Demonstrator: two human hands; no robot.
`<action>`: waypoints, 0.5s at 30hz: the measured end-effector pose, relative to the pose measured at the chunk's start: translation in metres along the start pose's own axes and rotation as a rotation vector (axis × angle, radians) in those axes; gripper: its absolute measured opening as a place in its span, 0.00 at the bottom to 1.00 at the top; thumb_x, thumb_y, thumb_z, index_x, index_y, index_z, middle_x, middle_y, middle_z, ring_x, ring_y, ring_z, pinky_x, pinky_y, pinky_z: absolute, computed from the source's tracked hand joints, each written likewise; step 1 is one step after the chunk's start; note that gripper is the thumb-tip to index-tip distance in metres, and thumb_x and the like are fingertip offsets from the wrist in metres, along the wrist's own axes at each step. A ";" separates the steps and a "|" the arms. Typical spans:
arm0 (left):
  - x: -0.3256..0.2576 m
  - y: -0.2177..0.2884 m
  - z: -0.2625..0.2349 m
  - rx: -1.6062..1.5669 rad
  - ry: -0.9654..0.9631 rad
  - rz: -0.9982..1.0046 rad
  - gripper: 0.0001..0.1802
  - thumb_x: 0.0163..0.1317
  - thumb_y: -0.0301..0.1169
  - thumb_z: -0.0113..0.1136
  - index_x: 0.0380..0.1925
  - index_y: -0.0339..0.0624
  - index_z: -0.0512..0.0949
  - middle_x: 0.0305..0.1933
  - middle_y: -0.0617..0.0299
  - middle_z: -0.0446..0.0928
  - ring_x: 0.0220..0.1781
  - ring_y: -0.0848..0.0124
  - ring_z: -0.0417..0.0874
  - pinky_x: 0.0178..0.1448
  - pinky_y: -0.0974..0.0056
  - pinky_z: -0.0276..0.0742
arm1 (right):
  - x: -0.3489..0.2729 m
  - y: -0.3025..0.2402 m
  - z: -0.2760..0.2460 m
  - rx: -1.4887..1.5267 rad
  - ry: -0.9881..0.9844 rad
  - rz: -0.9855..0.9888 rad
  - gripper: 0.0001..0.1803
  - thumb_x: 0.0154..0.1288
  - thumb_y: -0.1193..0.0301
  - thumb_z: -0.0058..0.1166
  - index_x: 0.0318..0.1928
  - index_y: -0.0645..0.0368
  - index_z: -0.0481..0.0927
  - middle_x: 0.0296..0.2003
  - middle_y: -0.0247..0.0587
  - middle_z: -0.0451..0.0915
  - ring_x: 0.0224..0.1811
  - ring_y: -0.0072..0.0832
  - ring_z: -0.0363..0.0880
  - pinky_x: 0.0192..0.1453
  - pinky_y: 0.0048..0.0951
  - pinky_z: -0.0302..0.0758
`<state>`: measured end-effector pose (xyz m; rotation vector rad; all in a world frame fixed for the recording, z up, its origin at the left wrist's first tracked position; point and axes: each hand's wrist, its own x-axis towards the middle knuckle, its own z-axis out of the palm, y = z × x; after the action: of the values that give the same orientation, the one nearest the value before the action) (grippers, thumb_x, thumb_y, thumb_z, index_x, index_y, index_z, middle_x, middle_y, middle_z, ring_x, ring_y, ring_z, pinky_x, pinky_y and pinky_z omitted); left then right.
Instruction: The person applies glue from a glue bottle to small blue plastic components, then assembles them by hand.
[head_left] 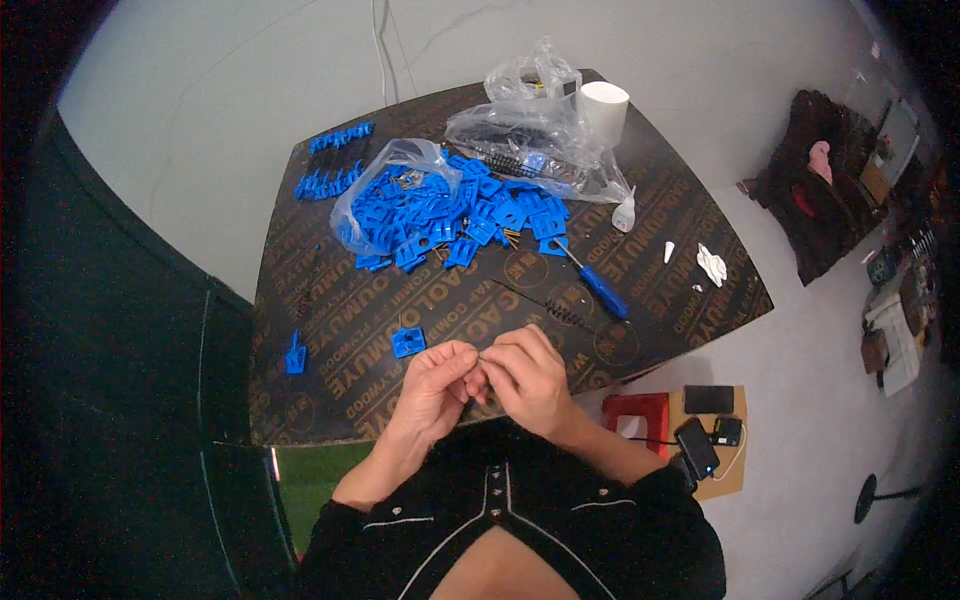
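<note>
Two bare hands met at lower centre of the frame, over the near edge of the dark printed board (pixel 330 330). The left hand (pixel 432 385) and right hand (pixel 528 378) were curled, fingertips pinched together around a small thin item between them; it was too small to identify, though a fine wire-like tip (pixel 481 354) showed at the fingertips. Both hands were closed in a pinch grip on it.

Just above and left of the left hand, a single blue plastic clip (pixel 407 342) lay flat on the board, near but not touching the fingers. A second lone blue piece (pixel 295 355) stood at the left edge of the board, well apart.

In the upper centre, a heap of blue clips (pixel 455 215) spilled out of a clear plastic bag (pixel 395 165). Rows of blue clips (pixel 335 160) were lined up at the upper left of the board. A blue-handled screwdriver (pixel 597 285) lay right of centre, pointing toward the heap. A thin black bristle brush (pixel 545 305) lay between the screwdriver and the hands.

At top centre, a second clear bag (pixel 530 125) held dark parts, with a white cup (pixel 604 108) just beside it. Small white scraps (pixel 710 263) lay at the right edge of the board.

On the floor, lower right, sat a red box (pixel 640 412) and a phone (pixel 697 445).
</note>
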<state>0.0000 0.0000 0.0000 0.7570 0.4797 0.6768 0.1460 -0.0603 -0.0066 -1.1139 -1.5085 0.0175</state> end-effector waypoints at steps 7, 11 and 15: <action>0.000 0.001 0.002 0.065 0.049 0.023 0.09 0.62 0.31 0.58 0.29 0.35 0.74 0.22 0.60 0.75 0.21 0.74 0.73 0.28 0.67 0.74 | 0.001 -0.001 0.002 -0.002 -0.001 0.013 0.09 0.49 0.83 0.58 0.33 0.64 0.77 0.31 0.45 0.75 0.32 0.39 0.74 0.35 0.34 0.72; -0.001 0.001 0.004 0.069 0.072 0.031 0.08 0.63 0.29 0.57 0.30 0.35 0.75 0.24 0.59 0.76 0.23 0.75 0.75 0.29 0.69 0.76 | 0.007 0.003 -0.010 -0.013 0.026 0.061 0.09 0.52 0.79 0.59 0.35 0.63 0.77 0.33 0.45 0.75 0.36 0.41 0.75 0.39 0.37 0.73; -0.004 0.000 -0.002 0.061 0.049 0.072 0.07 0.63 0.29 0.57 0.30 0.35 0.75 0.24 0.59 0.76 0.23 0.74 0.75 0.29 0.69 0.76 | 0.020 0.029 -0.053 -0.164 0.217 0.331 0.07 0.56 0.79 0.55 0.38 0.62 0.77 0.33 0.45 0.76 0.35 0.37 0.76 0.41 0.32 0.73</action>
<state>-0.0037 -0.0015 -0.0006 0.8192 0.5214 0.7517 0.2075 -0.0614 0.0082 -1.4409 -1.1367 0.0007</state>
